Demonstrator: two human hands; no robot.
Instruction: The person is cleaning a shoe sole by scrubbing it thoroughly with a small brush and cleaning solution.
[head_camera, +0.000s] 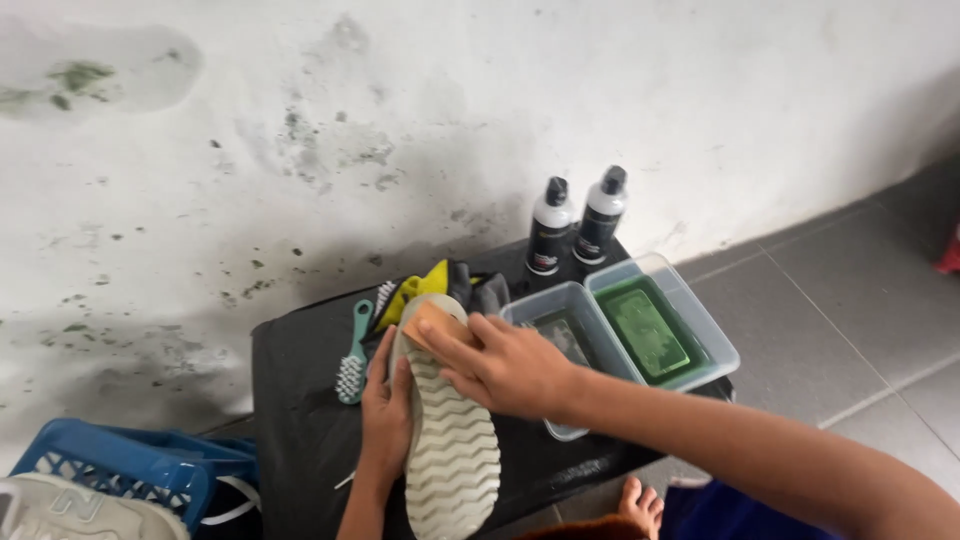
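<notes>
Head view. Left hand (385, 420): fingers curled around the left edge of a shoe (450, 440), gripping it with the sole turned up. Right hand (505, 365): fingers closed over a tan wooden-backed brush (428, 322), pressing it against the toe end of the sole. Shoe: pale grey-green sole with wavy ridged tread, lying lengthwise on the black tabletop (300, 400), toe away from the person. Teal-handled brush (352, 355): flat on the tabletop just left of the shoe, bristles white. Yellow and dark cloths (440, 282): bunched beyond the toe. Two clear plastic tubs (690, 310): side by side right of the shoe, the farther one with green contents. Two black-and-white bottles (575, 225): upright against the wall behind the tubs. Blue basket (130, 465): lower left, beside a white sneaker (60, 510).
</notes>
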